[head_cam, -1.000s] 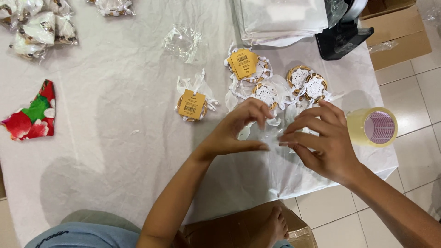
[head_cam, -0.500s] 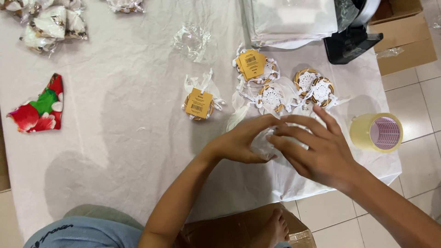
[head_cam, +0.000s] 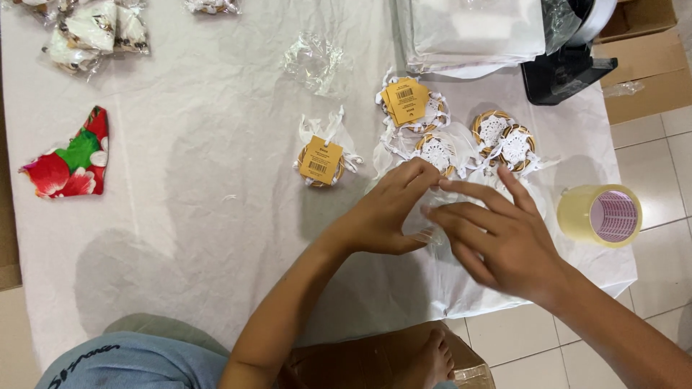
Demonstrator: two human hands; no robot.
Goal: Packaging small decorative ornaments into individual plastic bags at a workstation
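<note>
Left hand: the left hand curls over a clear plastic bag at the near middle of the desk; its grip is closed, fingertips pinching the film.
Right hand: the right hand lies at 3 o'clock of the left, fingers spread and laid flat on the same bag; whether this grip pinches the film I cannot tell.
Bag: thin, glossy, crinkled; it sits between the two hands, mostly covered by them, so any contents are hidden.
Desk: the desk wears a white, faintly creased cloth.
Tape: a squat pale-yellow tape roll stands at 3 o'clock of the right hand, near the desk edge.
Tagged pack: at 11 o'clock of the left hand, a small round woven piece under a tan card tag, wrapped in clear film.
Woven discs: round rattan-rimmed discs with white lacy centres cluster at 12 o'clock, just beyond the fingertips.
Cloth scrap: a red, green and white floral piece lies at 9 o'clock, well apart.
Far edge: stacked white sheets and filled clear packets are cut off by the frame.
</note>
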